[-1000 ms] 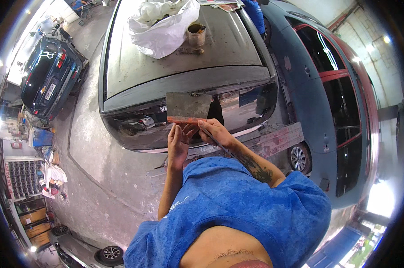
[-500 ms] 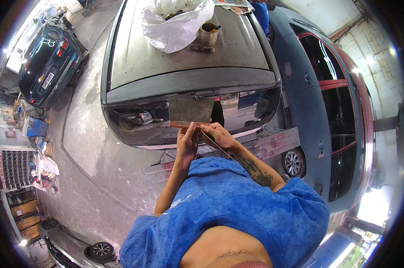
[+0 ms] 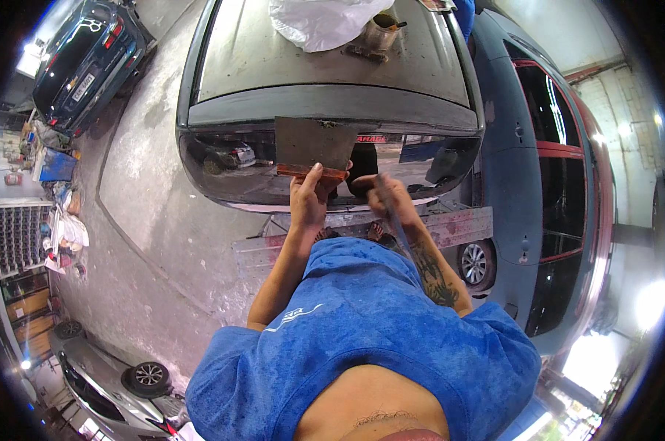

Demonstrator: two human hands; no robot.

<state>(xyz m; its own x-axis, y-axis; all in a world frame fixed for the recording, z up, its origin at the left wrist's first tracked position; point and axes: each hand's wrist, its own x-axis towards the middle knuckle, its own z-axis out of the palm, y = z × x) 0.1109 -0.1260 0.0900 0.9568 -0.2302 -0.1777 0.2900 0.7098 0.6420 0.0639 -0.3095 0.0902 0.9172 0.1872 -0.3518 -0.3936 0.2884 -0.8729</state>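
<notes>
My left hand grips a flat, dark grey plate by the reddish-brown strip along its near edge, thumb on top. A small dark smear shows near the plate's far edge. To the right and apart from it, my right hand is closed on a thin, flat grey strip-like tool, which slants down along my forearm and is blurred by motion. Both hands are in front of the rear window of a car with a dull grey roof.
On the roof sit a white plastic bag, an open can and a dark block. A stained plank lies low behind the car. A grey-blue car stands close on the right, a dark car at far left.
My right hand has come away from the plate toward the right, carrying the thin tool. The plate stays in my left hand. The whole view has shifted, with the car appearing higher.
</notes>
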